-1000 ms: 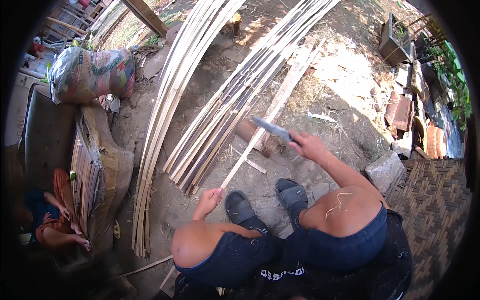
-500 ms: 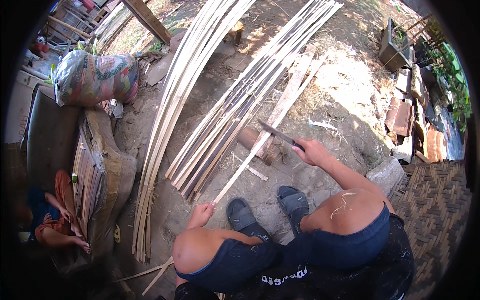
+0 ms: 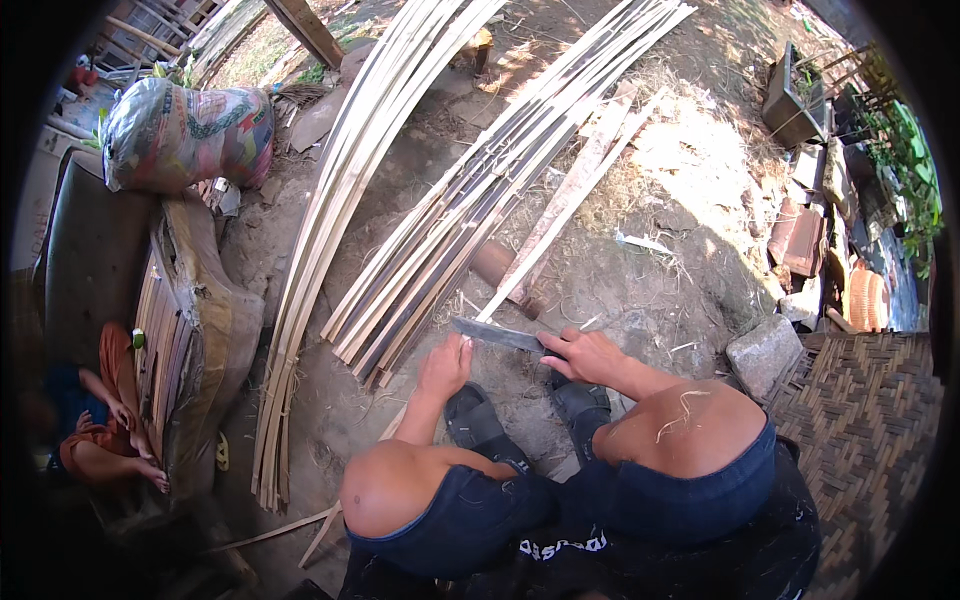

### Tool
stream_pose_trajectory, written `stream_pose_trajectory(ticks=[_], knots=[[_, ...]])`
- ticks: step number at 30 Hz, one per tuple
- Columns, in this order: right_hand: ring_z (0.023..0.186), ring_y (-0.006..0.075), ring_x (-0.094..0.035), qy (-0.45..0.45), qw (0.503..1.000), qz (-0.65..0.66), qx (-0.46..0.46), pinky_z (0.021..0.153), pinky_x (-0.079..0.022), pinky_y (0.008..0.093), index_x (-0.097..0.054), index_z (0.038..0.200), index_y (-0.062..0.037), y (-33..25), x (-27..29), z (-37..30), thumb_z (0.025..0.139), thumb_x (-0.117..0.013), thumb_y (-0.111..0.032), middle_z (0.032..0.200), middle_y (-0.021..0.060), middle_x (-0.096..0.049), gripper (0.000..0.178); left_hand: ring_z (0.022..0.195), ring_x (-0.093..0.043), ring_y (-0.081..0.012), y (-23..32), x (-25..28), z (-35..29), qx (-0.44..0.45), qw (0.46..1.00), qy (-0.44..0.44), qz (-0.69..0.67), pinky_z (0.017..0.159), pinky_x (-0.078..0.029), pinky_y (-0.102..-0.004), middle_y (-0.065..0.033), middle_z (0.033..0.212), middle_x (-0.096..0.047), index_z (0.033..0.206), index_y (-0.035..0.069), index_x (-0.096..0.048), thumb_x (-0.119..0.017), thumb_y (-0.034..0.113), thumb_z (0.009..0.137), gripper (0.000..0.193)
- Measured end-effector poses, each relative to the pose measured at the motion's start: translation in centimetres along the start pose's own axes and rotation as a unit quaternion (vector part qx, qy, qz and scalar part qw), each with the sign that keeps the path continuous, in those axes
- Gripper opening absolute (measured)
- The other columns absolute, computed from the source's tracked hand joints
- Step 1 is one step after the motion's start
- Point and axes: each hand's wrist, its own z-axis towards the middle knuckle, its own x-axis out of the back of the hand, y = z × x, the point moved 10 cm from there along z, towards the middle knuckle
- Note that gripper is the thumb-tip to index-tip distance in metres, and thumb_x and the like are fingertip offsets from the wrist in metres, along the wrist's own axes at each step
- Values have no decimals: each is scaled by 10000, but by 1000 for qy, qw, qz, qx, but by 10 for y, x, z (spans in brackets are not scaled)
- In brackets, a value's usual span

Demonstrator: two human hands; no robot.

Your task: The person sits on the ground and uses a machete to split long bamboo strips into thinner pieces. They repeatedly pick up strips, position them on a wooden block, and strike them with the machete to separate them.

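Left hand point(image 3: 445, 365): fingers closed round the near end of a bamboo strip point(image 3: 560, 215), which runs up-right across the dirt ground point(image 3: 660, 290).
Right hand point(image 3: 590, 355): fingers clamped on the handle of a broad knife point(image 3: 497, 335), blade lying across the strip, just beside the left fingertips (likely hazard: a slip cutting them).

Bare dirt right of hands point(image 3: 520, 362); bamboo strips point(image 3: 470, 215) crowding left and ahead.
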Motion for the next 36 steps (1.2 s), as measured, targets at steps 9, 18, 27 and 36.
stream_pose_trajectory(ticks=[9, 18, 27, 36], knots=[[756, 438, -665, 204, 960, -2, -192, 685, -532, 528, -616, 1132, -46, 133, 106, 35, 991, -551, -340, 777, 241, -665, 332, 831, -622, -496, -24, 16, 8, 27, 995, -72, -65, 747, -467, -590, -282, 823, -647, 919, 31, -628, -386, 364, 1039, 429], [763, 479, -649, 192, 951, -38, -238, 666, -533, 542, -589, 1147, -106, 177, 100, 20, 990, -550, -342, 863, 267, -647, 287, 749, -628, -442, -28, 5, -13, 48, 993, -50, -91, 709, -473, -518, -235, 768, -641, 883, 23, -644, -417, 362, 1039, 437], [743, 452, -660, 46, 998, -30, 5, 640, -524, 537, -592, 1155, -90, 5, 8, 11, 975, -578, -346, 774, 244, -661, 314, 453, -482, -96, -55, -31, -28, 197, 855, -285, -387, 422, -384, -251, -24, 578, -540, 855, -12, -638, -472, 408, 1047, 490], [778, 452, -665, 90, 994, -33, -50, 684, -536, 529, -617, 1185, -119, 63, 43, 31, 971, -580, -375, 873, 233, -671, 336, 446, -440, -70, -73, -35, -13, 116, 907, -176, -365, 434, -330, -246, 11, 512, -495, 805, 32, -662, -567, 478, 998, 495]])
